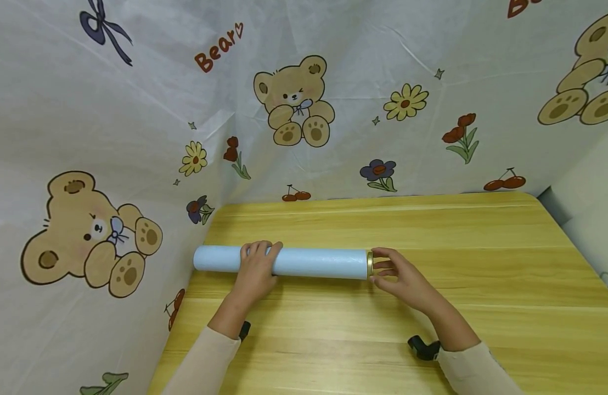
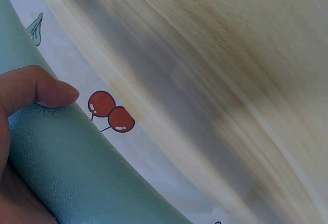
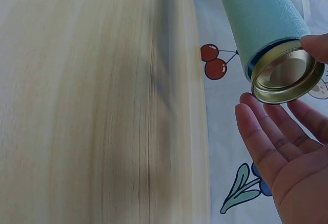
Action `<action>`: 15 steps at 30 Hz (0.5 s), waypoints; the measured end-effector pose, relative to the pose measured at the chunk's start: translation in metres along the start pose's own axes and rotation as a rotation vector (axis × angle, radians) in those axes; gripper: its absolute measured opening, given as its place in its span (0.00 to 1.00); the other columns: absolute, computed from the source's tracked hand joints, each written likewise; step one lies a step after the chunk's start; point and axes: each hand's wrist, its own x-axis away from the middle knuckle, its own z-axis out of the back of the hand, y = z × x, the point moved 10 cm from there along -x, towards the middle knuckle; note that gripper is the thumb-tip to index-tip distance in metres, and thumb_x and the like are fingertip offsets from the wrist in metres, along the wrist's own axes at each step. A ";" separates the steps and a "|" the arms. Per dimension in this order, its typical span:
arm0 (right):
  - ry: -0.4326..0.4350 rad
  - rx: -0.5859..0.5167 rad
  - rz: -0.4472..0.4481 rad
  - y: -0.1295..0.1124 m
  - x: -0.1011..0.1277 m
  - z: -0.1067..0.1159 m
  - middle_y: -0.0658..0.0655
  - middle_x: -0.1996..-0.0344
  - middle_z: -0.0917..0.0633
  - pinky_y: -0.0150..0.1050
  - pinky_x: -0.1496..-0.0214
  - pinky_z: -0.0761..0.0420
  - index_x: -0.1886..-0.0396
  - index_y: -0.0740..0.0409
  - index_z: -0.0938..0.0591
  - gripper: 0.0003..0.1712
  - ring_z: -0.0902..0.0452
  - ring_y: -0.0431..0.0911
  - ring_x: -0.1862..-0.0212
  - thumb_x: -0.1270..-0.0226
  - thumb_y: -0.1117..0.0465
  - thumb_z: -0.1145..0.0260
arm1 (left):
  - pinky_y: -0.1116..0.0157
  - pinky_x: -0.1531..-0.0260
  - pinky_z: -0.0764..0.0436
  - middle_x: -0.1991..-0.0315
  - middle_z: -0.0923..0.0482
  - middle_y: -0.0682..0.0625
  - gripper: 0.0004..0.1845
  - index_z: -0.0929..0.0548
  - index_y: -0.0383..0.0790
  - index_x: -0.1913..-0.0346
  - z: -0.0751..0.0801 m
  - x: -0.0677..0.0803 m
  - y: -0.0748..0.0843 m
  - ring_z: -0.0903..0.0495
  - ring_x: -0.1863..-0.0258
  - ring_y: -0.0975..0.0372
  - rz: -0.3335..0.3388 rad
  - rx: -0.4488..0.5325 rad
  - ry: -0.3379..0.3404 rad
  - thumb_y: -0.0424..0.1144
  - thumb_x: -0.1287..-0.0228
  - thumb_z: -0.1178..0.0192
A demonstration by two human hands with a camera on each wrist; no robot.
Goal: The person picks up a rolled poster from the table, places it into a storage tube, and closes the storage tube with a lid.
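Left hand (image 1: 255, 270): lies over the tube (image 1: 314, 262) left of its middle, fingers curled across the top to the far side, holding it. Left wrist view shows one fingertip (image 2: 54, 92) pressed on the textured blue-green surface; the rest of the hand is cut off at the frame edge.

Right hand (image 1: 400, 277): at the tube's right end, fingers fairly straight and loosely spread beside the gold cap (image 1: 370, 264). Right wrist view shows the palm open below the cap (image 3: 286, 75), with one fingertip at the cap's rim at the right edge; contact looks likely but is hard to confirm.

Tube: lies flat on the worktop (image 1: 482, 263), lengthwise left to right, its left end reaching just past the worktop's left edge towards the printed cloth (image 1: 136, 109).

Worktop blurred in both wrist views. Wrist straps partly visible only.
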 end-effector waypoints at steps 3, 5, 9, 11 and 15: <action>-0.003 -0.008 -0.005 0.000 -0.001 0.000 0.62 0.30 0.29 0.35 0.42 0.18 0.26 0.55 0.35 0.38 0.23 0.61 0.38 0.32 0.57 0.30 | 0.43 0.33 0.40 0.40 0.24 0.42 0.42 0.26 0.48 0.32 0.000 0.000 0.000 0.28 0.37 0.46 0.001 -0.004 0.000 0.34 0.53 0.21; -0.008 -0.011 -0.006 -0.001 -0.001 -0.001 0.62 0.30 0.30 0.34 0.43 0.18 0.26 0.55 0.35 0.38 0.23 0.61 0.38 0.31 0.57 0.30 | 0.43 0.32 0.40 0.40 0.24 0.42 0.42 0.26 0.48 0.32 0.000 0.001 0.000 0.28 0.37 0.46 0.001 -0.006 -0.002 0.34 0.53 0.21; -0.020 -0.020 -0.018 0.000 -0.001 -0.003 0.62 0.30 0.30 0.34 0.43 0.18 0.26 0.54 0.35 0.38 0.22 0.59 0.38 0.31 0.56 0.30 | 0.43 0.32 0.40 0.40 0.24 0.43 0.42 0.26 0.48 0.32 0.001 0.001 0.001 0.28 0.37 0.46 -0.002 -0.008 -0.003 0.35 0.54 0.21; -0.027 -0.025 -0.021 0.000 -0.001 -0.003 0.62 0.30 0.29 0.34 0.43 0.18 0.26 0.53 0.35 0.38 0.22 0.59 0.39 0.31 0.55 0.30 | 0.43 0.32 0.40 0.40 0.24 0.42 0.42 0.26 0.48 0.32 0.001 0.001 0.002 0.28 0.37 0.46 -0.006 -0.004 0.002 0.35 0.54 0.20; -0.040 -0.052 -0.015 0.000 0.000 -0.004 0.62 0.29 0.30 0.32 0.43 0.18 0.25 0.53 0.35 0.38 0.22 0.60 0.38 0.31 0.55 0.30 | 0.43 0.33 0.39 0.40 0.24 0.43 0.42 0.26 0.48 0.32 0.001 0.001 0.002 0.28 0.37 0.46 -0.008 -0.011 0.010 0.36 0.55 0.20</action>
